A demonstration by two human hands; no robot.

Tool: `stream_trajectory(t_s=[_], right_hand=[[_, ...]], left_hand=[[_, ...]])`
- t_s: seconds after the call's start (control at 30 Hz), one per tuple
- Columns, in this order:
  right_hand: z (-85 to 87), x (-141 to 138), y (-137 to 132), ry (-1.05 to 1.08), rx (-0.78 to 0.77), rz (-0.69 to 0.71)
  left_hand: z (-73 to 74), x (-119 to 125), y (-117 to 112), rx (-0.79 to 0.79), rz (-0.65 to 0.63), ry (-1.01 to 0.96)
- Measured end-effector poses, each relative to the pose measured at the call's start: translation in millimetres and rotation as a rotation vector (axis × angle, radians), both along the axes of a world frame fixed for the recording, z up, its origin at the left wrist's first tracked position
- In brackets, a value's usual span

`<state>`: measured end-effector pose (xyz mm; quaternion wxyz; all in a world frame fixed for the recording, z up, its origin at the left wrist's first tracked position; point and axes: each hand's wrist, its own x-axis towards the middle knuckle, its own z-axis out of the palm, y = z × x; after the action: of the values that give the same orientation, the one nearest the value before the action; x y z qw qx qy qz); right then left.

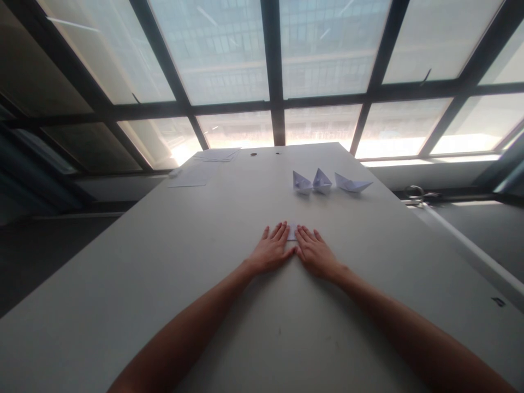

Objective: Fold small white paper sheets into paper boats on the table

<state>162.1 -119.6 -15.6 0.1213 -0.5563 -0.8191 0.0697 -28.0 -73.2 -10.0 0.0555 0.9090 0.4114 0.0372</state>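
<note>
Paper piece (292, 233), just one, sat on the bench (221, 218) between left hand (270, 249) and right hand (316, 254), near edge running sideways; pointing direction and long axis were too covered to call. Both grips were opened flat. Three paper boats (322, 182) stood beyond.

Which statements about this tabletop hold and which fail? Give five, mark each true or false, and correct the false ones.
1. Three folded white paper boats stand on the flat white table. True.
2. The bare left hand hangs in the air above the boats. False: it lies flat, its fingers over a small folded white paper piece.
3. Flat white paper sheets lie toward the table's far left. True.
4. The bare right hand grips a boat. False: its fingers lie flat at the small paper piece.
5. The boats stand farther from the person than both hands. True.
</note>
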Motion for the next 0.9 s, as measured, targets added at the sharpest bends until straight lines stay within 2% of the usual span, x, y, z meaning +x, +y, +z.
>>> stream_trajectory(t_s=[0.27,0.37,0.43,0.5,0.57,0.63,0.77,0.9], right_hand=[[-0.6,-3,-2,-0.022,-0.035,-0.062],[-0.4,-4,-3,-0.038,-0.038,-0.063],[-0.6,-4,-3,-0.042,-0.035,-0.062],[-1.1,-3,-2,-0.038,-0.024,-0.059],[-1.6,-2,-1,-0.032,-0.009,-0.039],[-1.8,0,1,-0.030,-0.002,-0.004],[-2.8,1,2,-0.031,-0.006,-0.005],[-6.1,1,3,-0.007,-0.019,-0.155]], left_hand=[[-4.0,6,-7,-0.007,0.331,0.029],[-2.9,9,-7,0.045,0.445,0.055],[-0.8,10,-8,0.125,0.385,0.044],[0.4,11,-8,0.198,0.207,0.017],[-0.4,12,-7,0.195,0.014,-0.007],[-3.2,12,-5,0.124,-0.078,-0.017],[-7.9,9,-1,0.033,-0.054,-0.017],[-7.4,8,-1,0.034,-0.034,-0.029]])
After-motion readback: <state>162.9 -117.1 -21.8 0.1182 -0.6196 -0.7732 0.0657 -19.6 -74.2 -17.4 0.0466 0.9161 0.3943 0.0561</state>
